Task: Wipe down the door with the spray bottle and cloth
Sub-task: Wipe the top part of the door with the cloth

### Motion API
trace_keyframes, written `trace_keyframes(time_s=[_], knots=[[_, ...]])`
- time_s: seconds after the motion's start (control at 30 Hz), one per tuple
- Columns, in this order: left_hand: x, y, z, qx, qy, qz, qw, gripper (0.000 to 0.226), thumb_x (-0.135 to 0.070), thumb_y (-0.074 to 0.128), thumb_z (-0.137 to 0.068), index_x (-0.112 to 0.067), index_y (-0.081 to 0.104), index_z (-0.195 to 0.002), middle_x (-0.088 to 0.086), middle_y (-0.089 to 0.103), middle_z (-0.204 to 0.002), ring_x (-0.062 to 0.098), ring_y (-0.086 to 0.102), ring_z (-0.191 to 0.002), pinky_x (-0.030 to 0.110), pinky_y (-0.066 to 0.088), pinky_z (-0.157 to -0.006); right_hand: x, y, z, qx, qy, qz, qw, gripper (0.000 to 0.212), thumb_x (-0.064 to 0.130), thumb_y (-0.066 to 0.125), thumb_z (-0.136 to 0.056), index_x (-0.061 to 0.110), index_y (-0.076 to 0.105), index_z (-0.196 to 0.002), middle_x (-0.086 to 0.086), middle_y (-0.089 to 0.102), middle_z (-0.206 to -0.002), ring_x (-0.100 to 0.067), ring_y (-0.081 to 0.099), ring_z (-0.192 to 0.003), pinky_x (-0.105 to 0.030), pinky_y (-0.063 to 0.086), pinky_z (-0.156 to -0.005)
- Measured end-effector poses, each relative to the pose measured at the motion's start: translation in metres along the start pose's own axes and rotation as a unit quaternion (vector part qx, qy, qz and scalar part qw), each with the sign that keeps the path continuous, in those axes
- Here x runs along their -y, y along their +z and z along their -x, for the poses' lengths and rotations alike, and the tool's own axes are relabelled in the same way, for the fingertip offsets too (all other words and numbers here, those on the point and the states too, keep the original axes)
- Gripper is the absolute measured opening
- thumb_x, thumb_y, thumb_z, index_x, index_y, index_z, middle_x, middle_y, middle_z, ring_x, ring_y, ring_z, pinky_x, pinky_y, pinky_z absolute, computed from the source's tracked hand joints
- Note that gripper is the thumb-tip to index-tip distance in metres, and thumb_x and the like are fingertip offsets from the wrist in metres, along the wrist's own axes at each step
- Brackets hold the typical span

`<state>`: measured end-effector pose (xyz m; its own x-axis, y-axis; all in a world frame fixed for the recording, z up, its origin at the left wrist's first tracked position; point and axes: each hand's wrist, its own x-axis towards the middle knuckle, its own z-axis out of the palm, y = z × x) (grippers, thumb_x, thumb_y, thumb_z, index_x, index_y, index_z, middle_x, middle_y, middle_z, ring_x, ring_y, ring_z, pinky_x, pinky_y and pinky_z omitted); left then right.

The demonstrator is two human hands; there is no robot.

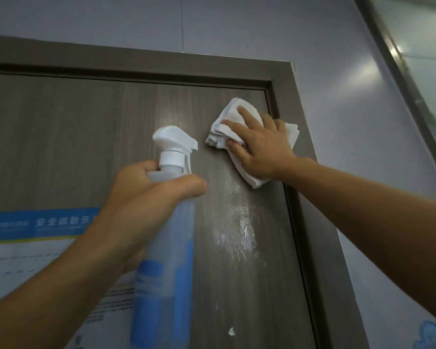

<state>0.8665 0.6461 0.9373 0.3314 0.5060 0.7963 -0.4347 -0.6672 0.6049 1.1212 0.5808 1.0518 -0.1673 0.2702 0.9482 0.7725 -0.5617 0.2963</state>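
Right hand, fingers spread flat, presses folded cloth on door near its top right corner, left hand grips bottle left of cloth, wet smear below cloth.

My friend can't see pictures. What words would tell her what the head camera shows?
A person's right hand presses a folded white cloth flat against the upper right corner of a grey-brown door. The left hand holds a spray bottle upright by its neck. White foamy streaks mark the door below the cloth, and a blue and white poster hangs at left.
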Motion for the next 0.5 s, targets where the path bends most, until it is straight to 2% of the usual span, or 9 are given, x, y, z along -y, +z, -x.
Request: trace_keyframes(time_s=[0.07,0.17,0.23,0.33,0.43,0.5], knots=[[-0.001,-0.005,-0.007,-0.008,0.007,-0.008,1.0,0.027,-0.026,0.088,-0.065,-0.015,0.074,-0.085,0.013,0.074,-0.076,0.025,0.07,-0.065,0.038,0.057,-0.059,0.007,0.01,0.003,-0.01,0.019,0.0,1.0,0.061,0.064,0.021,-0.099,0.047,0.034,-0.156,-0.003,0.022,-0.172,-0.044,0.03,-0.147,-0.06,0.026,-0.113],[0.001,-0.011,-0.013,-0.024,0.011,-0.012,1.0,0.026,-0.026,0.091,-0.061,-0.016,0.076,-0.08,0.017,0.075,-0.08,0.027,0.071,-0.066,0.04,0.058,-0.062,0.026,0.018,0.028,-0.014,0.022,-0.025,0.999,0.063,0.064,0.022,-0.098,0.045,0.032,-0.158,-0.004,0.019,-0.173,-0.044,0.025,-0.15,-0.063,0.026,-0.114],[0.004,-0.013,-0.015,-0.028,0.012,-0.013,0.999,0.024,-0.027,0.091,-0.06,-0.018,0.076,-0.077,0.019,0.075,-0.081,0.03,0.072,-0.067,0.044,0.059,-0.064,0.04,0.021,0.058,-0.005,-0.01,-0.041,0.999,0.065,0.064,0.023,-0.098,0.045,0.027,-0.16,-0.003,0.013,-0.174,-0.043,0.015,-0.154,-0.066,0.02,-0.118],[0.008,-0.016,-0.011,-0.015,0.011,-0.016,1.0,0.026,-0.028,0.091,-0.06,-0.02,0.077,-0.08,0.019,0.076,-0.085,0.037,0.076,-0.081,0.054,0.061,-0.072,0.054,0.027,0.108,0.008,-0.091,-0.044,0.995,0.064,0.063,0.029,-0.102,0.044,0.022,-0.163,-0.003,0.005,-0.175,-0.041,0.003,-0.158,-0.066,0.01,-0.122],[0.008,-0.017,-0.009,-0.006,0.012,-0.022,1.0,0.032,-0.033,0.085,-0.055,-0.02,0.078,-0.083,0.018,0.076,-0.086,0.038,0.075,-0.085,0.057,0.06,-0.075,0.046,0.029,0.113,0.017,-0.163,-0.018,0.986,0.063,0.064,0.031,-0.103,0.045,0.022,-0.163,-0.004,0.007,-0.175,-0.042,0.007,-0.159,-0.063,0.01,-0.121],[0.008,-0.019,-0.01,-0.002,0.012,-0.02,1.0,0.028,-0.028,0.09,-0.06,-0.018,0.077,-0.083,0.02,0.075,-0.086,0.04,0.074,-0.086,0.05,0.061,-0.072,0.039,0.028,0.087,0.009,-0.146,-0.022,0.989,0.061,0.063,0.032,-0.103,0.045,0.028,-0.161,-0.005,0.014,-0.174,-0.042,0.015,-0.157,-0.064,0.019,-0.119]])
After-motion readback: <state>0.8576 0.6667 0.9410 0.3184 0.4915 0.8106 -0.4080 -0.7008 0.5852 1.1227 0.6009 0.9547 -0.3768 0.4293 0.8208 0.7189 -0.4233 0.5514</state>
